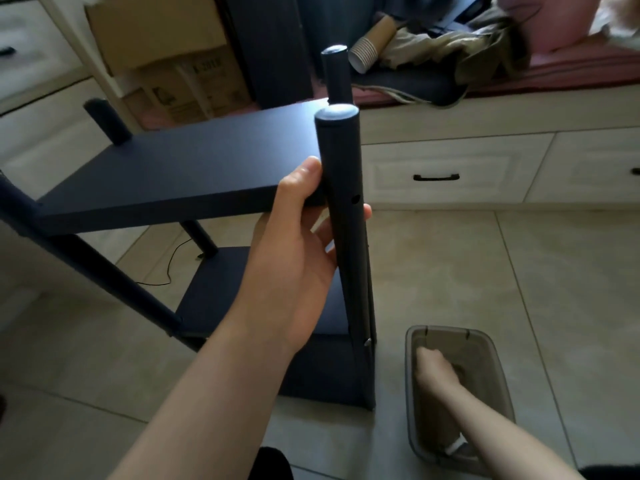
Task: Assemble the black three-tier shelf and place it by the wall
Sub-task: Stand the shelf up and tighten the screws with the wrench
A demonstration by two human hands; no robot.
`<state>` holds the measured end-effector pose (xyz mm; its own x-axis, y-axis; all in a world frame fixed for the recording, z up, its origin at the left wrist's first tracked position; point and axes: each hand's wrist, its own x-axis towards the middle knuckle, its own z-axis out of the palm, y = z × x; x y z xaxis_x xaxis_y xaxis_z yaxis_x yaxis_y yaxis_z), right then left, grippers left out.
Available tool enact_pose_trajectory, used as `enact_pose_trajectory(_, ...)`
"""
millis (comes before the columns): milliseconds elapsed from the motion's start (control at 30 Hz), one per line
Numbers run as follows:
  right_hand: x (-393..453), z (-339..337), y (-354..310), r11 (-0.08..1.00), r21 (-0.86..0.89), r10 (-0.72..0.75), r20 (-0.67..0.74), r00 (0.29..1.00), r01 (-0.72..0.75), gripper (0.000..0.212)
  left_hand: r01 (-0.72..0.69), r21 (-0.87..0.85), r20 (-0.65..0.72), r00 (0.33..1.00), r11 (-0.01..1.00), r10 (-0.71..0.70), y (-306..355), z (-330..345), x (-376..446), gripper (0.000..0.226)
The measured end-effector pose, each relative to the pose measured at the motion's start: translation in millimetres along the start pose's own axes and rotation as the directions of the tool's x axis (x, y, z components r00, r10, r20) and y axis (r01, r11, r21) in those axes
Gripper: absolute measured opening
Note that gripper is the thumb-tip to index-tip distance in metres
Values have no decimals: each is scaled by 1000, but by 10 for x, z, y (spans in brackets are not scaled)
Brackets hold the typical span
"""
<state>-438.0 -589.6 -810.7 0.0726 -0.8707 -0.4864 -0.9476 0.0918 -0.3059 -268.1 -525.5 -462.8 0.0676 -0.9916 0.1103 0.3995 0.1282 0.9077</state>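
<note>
So the black shelf [180, 168] is standing on the tile floor [485, 271], partly built, and your left hand [294, 244] has its fingers curled round the near front post [346, 209], right beside the upper board. Your right hand [434, 370] is down inside the grey plastic bin [498, 386] next to the shelf, fingers bunched; can't tell if they hold anything. White drawers [450, 168] sit behind.

No legible text (cardboard box [194, 88] print blurred)
</note>
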Motion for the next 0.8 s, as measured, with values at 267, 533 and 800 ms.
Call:
enact_pose_trajectory(267,-487,-986,-440,941,-282,-189,29,981,190,18,42,40,-42,998,998,-40,53,64,-81,26)
enact_pose_trajectory(533,-1515,-2079,-841,846,-112,-533,-202,822,521,10,67,24,-39,997,997,-66,110,45,-133,28)
enact_pose_trajectory(800,-2330,-2569,-1001,573,319,-532,-556,639,755,6,61,18,-71,996,998,-60,137,25,-134,26)
